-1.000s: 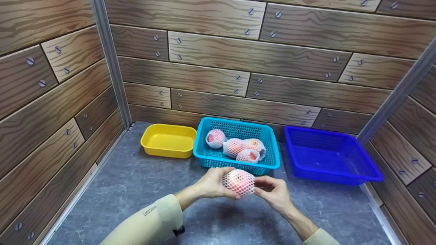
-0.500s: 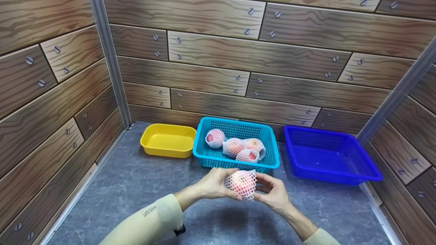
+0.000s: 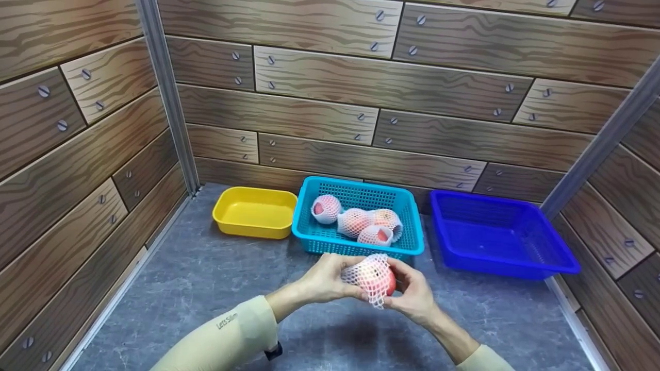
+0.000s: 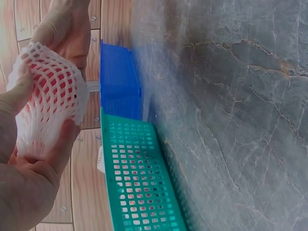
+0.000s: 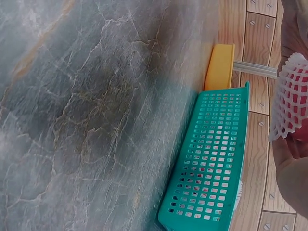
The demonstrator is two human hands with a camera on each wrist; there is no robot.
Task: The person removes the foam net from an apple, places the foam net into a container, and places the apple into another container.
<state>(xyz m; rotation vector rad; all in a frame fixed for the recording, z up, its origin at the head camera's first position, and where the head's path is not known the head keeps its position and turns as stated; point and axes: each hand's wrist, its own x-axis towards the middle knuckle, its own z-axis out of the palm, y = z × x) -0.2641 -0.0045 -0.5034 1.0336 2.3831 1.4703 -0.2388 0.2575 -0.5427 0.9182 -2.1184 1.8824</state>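
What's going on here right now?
A person is holding a fruit in both hands, just in front of the teal basket. The left hand grips its netted side; the right hand holds the other side, where red skin shows past the edge of the white foam net. Four more netted fruits lie in the basket, between the yellow tub and the blue tray.

On the worktop [image 3: 180, 288], along the back wall [image 3: 319, 100], left to right: left tub [image 3: 252, 230], basket [image 3: 325, 246], right tub [image 3: 495, 266]. Left tub right beside basket; small gap to right tub. In basket: lone fruit [image 3: 326, 209] at left, fruit cluster [image 3: 356, 222] at right. Held fruit [image 3: 381, 279] before basket, between left hand [image 3: 327, 281] and right hand [image 3: 412, 291].
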